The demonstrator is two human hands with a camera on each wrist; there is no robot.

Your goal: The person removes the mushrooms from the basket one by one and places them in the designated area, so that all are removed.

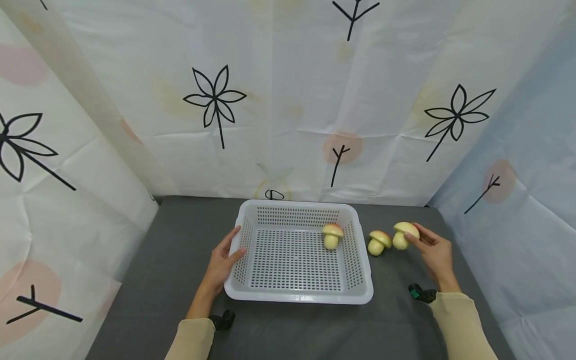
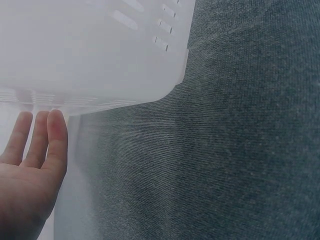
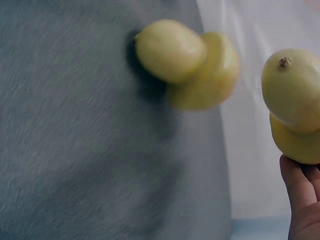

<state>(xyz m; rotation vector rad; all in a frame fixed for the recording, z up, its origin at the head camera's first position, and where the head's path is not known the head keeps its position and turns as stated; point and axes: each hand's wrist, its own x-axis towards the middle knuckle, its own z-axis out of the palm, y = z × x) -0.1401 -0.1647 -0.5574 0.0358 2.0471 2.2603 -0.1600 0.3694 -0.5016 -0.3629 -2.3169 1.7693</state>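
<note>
A white plastic basket [image 1: 292,295] with slotted sides lies on the grey tabletop. At its left rim is my left hand [image 1: 221,262], gripping it with the thumb on top; the left wrist view shows that hand's fingers [image 2: 57,137] against the basket's outer side [image 2: 100,60]. My right hand [image 1: 435,255] pinches a yellow toy mushroom [image 1: 400,236] by its cap, right of the basket. The stem end of this held mushroom [image 3: 292,90] faces the right wrist camera. Between it and the basket, a second toy mushroom [image 1: 379,242] rests on the table. A third toy mushroom [image 1: 332,236] lies inside the basket, towards the right.
Grey cloth [image 1: 189,240] covers the table. A patterned white sheet [image 1: 279,100] hangs behind it, and more sheets close in the left and right sides. Each wrist wears a small black camera, such as the right one [image 1: 422,293].
</note>
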